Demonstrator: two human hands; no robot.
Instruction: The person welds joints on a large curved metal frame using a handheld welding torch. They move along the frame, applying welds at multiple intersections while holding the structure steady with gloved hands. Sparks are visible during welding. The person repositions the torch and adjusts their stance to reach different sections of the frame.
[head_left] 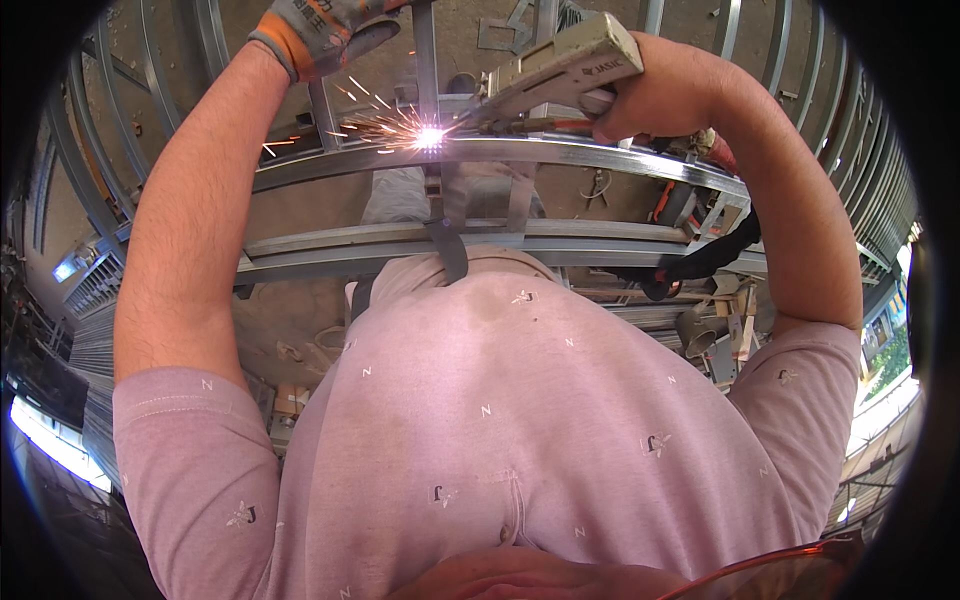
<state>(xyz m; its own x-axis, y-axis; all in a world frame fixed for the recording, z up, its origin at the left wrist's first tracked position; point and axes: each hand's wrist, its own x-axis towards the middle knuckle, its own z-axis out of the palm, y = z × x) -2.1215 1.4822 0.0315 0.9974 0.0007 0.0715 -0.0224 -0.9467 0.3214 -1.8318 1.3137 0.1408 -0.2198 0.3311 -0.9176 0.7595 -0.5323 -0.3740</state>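
Note:
My right hand (652,100), bare, is wrapped round the handle of a worn, pale boxy welding gun (560,78). Its narrow front end points down and left at a steel frame (570,152). A bright arc (430,138) burns where an upright square tube (425,65) meets the curved rail, and orange sparks fly left. At the upper left, my left hand (318,38) wears a grey and orange glove. Its fingers are closed around something dark and rounded (372,40), which I cannot make out; the picture's edge cuts off part of the hand.
A lower double rail (610,240) runs across in front of my body. More metal bars (150,70) stand along both sides. An orange and black power tool (675,205) lies at the right, near a black strap or hose (715,250). Wood scraps (742,320) lie at the lower right.

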